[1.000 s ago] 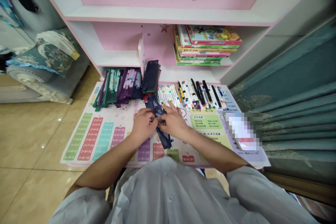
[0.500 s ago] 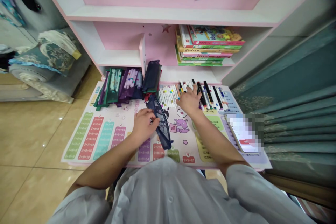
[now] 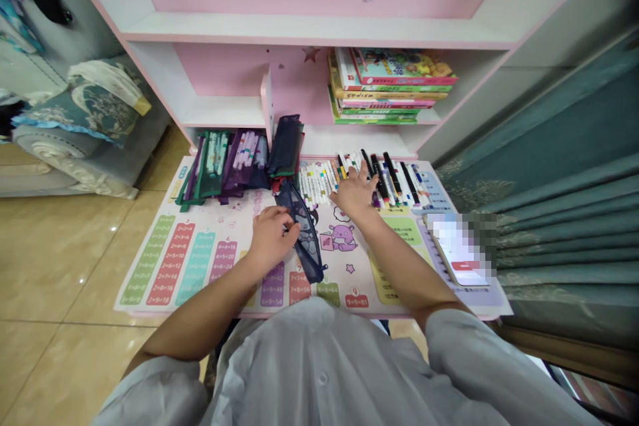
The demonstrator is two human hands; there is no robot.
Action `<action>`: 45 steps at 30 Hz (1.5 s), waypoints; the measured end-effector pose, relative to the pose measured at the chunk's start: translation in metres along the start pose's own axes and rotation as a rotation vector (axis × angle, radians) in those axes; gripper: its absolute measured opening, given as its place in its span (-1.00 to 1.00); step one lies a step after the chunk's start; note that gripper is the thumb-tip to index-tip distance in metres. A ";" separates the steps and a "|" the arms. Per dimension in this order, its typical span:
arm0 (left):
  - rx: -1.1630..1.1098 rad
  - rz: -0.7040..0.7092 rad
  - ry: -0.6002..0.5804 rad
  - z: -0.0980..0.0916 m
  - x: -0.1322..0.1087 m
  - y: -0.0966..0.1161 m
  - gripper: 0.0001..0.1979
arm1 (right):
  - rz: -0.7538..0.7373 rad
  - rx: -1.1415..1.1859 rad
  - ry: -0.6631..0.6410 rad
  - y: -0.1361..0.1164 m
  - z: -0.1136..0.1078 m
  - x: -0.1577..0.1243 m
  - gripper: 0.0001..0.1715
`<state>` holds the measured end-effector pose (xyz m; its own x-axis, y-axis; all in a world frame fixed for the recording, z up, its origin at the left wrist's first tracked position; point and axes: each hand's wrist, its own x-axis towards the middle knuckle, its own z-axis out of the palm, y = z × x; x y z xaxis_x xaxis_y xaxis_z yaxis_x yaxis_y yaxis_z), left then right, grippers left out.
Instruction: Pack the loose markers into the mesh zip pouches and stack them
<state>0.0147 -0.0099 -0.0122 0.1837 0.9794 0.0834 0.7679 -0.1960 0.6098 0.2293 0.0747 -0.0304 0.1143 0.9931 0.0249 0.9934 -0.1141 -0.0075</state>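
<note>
A dark blue mesh pencil case (image 3: 304, 239) lies lengthwise on the desk mat (image 3: 200, 259) in front of me. My left hand (image 3: 269, 236) is closed on its left edge and holds it down. My right hand (image 3: 355, 192) reaches to the row of marker pens (image 3: 319, 183) lying side by side at the back of the mat. Its fingers are spread and rest on the pens; whether they grip one is hidden. Black pens (image 3: 387, 176) lie just right of that hand.
Green, purple and dark filled pencil cases (image 3: 239, 160) stand in a row at the back left. Stacked books (image 3: 387, 86) sit on the shelf above. A phone (image 3: 462, 249) lies at the mat's right edge. A curtain hangs at right, a sofa at left.
My right hand left the pencil case and moved up and right onto the row of pens. My left hand stayed on the case.
</note>
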 end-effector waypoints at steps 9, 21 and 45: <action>-0.001 -0.007 -0.005 -0.001 0.000 0.001 -0.81 | 0.025 0.013 -0.008 0.001 0.000 0.002 -0.51; 0.002 -0.009 -0.004 -0.002 0.000 0.003 -0.81 | -0.207 0.410 0.064 -0.005 -0.077 -0.060 -0.80; 0.005 -0.004 0.005 -0.003 0.000 0.002 -0.81 | -0.484 0.289 -0.253 -0.043 -0.049 -0.090 -0.80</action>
<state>0.0148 -0.0100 -0.0087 0.1773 0.9805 0.0851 0.7716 -0.1922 0.6064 0.1767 -0.0108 0.0171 -0.3893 0.9098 -0.1440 0.8866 0.3277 -0.3265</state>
